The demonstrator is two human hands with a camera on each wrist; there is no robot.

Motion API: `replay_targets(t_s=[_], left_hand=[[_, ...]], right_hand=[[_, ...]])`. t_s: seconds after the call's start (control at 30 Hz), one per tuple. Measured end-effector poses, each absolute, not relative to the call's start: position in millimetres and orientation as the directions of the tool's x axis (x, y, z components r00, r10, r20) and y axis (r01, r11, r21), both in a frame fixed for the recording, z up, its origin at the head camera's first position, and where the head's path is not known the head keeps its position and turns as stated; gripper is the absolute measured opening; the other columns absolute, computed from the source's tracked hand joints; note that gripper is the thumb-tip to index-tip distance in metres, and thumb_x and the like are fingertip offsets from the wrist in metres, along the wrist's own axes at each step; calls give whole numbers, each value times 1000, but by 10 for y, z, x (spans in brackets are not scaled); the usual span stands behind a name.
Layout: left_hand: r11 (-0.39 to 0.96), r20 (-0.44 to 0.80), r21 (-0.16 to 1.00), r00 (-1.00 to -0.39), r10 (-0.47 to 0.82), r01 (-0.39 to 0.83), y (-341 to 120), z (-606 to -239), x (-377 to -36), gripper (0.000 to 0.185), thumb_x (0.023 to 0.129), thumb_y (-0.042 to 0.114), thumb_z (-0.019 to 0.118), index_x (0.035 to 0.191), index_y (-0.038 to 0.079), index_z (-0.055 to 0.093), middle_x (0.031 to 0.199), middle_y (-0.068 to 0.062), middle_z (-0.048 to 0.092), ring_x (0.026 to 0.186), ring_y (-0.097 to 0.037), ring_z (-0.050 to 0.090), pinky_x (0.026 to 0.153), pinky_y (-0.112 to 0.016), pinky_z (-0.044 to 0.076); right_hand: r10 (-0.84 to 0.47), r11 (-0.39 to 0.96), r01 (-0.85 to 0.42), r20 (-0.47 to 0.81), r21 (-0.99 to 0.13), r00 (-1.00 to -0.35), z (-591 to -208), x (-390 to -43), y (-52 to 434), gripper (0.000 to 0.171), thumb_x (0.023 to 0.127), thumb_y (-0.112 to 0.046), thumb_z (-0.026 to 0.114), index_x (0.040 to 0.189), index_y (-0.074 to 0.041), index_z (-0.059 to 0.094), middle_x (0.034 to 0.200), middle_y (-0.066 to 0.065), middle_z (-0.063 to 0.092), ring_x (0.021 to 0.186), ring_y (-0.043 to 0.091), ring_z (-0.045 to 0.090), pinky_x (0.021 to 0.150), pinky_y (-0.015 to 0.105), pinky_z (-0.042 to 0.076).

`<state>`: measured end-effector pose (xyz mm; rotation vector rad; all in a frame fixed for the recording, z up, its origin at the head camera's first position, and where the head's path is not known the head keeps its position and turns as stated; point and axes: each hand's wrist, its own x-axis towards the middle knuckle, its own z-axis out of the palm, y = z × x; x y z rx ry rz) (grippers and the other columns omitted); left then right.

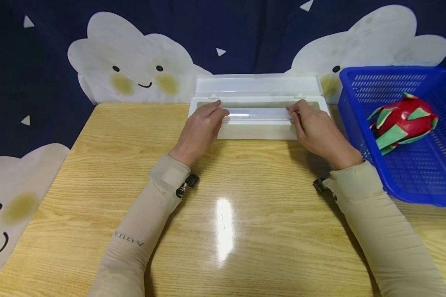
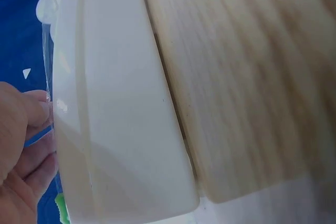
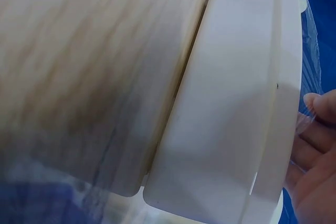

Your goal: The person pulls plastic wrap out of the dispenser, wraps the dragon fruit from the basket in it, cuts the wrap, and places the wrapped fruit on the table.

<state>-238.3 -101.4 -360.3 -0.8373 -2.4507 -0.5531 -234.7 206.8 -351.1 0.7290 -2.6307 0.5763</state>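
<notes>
White plastic box (image 1: 258, 130) sits open on the counter (image 1: 223, 222). Left hand (image 1: 200, 130) and right hand (image 1: 317, 130) each pinch one end of the clear film (image 1: 258, 115) across the box.

The wooden surface (image 1: 245, 214) is carrying a long white box (image 1: 258, 131) at its far edge, with the box's clear lid (image 1: 258, 86) standing open and leaning back. At the right side a blue basket (image 1: 412, 181) is sitting on the surface, just beside the box and overhanging the right edge. Two sleeved forearms are resting on the bare wood in front of the box. A ceiling light is reflecting off the grain near the middle.
</notes>
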Motion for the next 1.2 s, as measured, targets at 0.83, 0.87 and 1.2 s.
replay_targets(t_s=[0.83,0.87,1.2], left_hand=[[772,493,267,-770,406,578,-1007,-3630,-2408,36,107,13,54,140,-1,60,140,-21,66,139,-36,59,113,-47,53],[772,491,267,-771,406,577,-1010,-3631,-2410,36,107,13,54,140,-1,60,140,-21,66,139,-35,59,113,-46,53],[771,462,256,-774,433,583,-1006,-3588,-2403,37,107,12,52,141,-2,60,141,-21,65,139,-34,59,117,-45,50]], right_hand=[[-407,793,-541,418,-278,-812,-3502,-2322,2099,24,109,-14,45,117,3,59,101,21,72,71,36,65,66,51,51],[-404,795,-537,415,-282,-815,-3501,-2321,2097,24,109,-14,45,117,3,60,101,21,72,71,36,65,66,51,51],[-394,795,-532,418,-291,-818,-3468,-2303,2090,24,108,-15,47,116,1,62,101,19,74,67,33,64,64,46,48]])
